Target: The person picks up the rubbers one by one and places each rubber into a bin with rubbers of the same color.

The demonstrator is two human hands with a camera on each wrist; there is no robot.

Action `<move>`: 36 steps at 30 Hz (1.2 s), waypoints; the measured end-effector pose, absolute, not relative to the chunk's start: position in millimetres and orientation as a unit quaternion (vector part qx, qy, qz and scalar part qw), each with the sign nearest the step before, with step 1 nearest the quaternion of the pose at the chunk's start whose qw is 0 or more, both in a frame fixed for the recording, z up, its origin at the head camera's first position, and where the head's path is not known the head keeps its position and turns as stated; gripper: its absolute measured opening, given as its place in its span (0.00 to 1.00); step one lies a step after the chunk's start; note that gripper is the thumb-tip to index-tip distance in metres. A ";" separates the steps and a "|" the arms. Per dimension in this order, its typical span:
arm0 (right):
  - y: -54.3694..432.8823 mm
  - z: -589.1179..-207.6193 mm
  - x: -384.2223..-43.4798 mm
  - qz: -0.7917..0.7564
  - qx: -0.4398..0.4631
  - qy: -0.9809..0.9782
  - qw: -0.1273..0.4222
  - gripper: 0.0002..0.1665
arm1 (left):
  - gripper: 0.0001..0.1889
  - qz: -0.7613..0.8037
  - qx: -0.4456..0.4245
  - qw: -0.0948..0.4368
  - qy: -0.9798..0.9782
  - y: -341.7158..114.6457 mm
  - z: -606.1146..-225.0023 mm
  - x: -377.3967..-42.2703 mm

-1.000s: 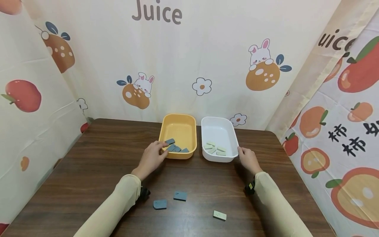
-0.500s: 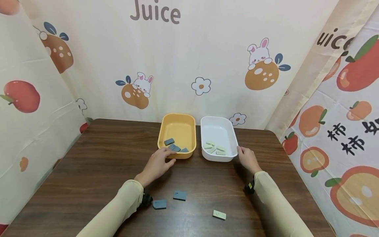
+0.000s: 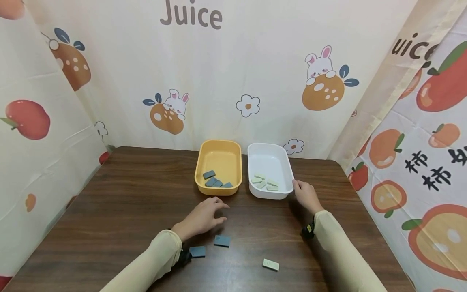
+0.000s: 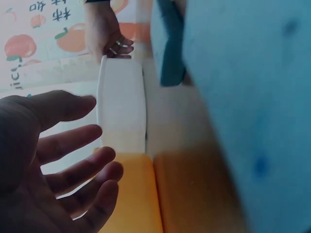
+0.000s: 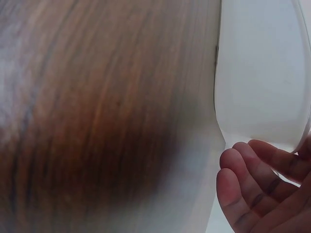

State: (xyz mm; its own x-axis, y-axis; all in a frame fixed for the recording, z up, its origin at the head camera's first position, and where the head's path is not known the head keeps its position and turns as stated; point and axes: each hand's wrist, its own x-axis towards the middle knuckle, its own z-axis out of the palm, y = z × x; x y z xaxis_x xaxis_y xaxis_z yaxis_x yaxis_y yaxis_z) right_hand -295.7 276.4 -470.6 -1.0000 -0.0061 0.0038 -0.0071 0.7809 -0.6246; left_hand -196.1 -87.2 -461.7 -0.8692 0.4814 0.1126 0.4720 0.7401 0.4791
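My left hand (image 3: 202, 217) hovers above the table in front of the yellow bin (image 3: 233, 189), fingers loosely spread and holding nothing. Below it lie two blue-grey domino-like tiles; one tile (image 3: 221, 241) is in full view, the other tile (image 3: 198, 252) is partly behind the wrist. My right hand (image 3: 306, 195) pinches the near right corner of the white bin (image 3: 269, 194). Several blue-grey tiles (image 3: 209, 174) lie in the yellow bin, several pale green tiles (image 3: 272, 183) in the white one. Close to the left wrist camera, a blurred blue-grey tile (image 4: 252, 97) fills the right side.
A single pale green tile (image 3: 270, 265) lies on the brown wooden table (image 3: 127, 194), near the front and right of centre. Both bins stand side by side at the table's back edge, against a fruit-printed curtain (image 3: 219, 73).
My left hand has let go of a blue-grey tile in the yellow bin, then drawn back toward the front and slightly right. My right hand stays at the white bin.
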 end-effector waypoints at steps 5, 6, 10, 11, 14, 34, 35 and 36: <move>276.2 -471.6 -297.6 0.329 0.010 -0.944 0.015 0.30 | 0.18 0.228 0.280 0.039 0.932 -84.5 -463.2 -191.9; 276.3 -471.9 -297.7 0.328 0.013 -0.945 0.018 0.31 | 0.18 0.223 0.282 0.048 0.932 -83.9 -463.4 -191.0; 276.7 -472.5 -297.5 0.325 0.016 -0.945 0.027 0.31 | 0.19 0.203 0.293 0.082 0.931 -81.6 -465.0 -187.8; 276.7 -472.5 -297.3 0.326 0.017 -0.945 0.026 0.32 | 0.19 0.200 0.297 0.088 0.930 -81.1 -465.6 -187.1; 277.0 -472.7 -297.7 0.329 0.014 -0.944 0.024 0.32 | 0.19 0.191 0.313 0.102 0.925 -79.2 -466.4 -185.0; 278.6 -476.3 -295.4 0.335 0.010 -0.942 0.021 0.32 | 0.11 0.155 0.356 0.140 0.911 -75.5 -469.9 -179.4; 278.5 -476.3 -295.3 0.335 0.010 -0.942 0.021 0.32 | 0.11 0.154 0.357 0.141 0.910 -75.5 -469.6 -179.3; 278.6 -476.4 -295.3 0.335 0.010 -0.942 0.020 0.33 | 0.11 0.154 0.357 0.143 0.910 -75.4 -469.5 -179.2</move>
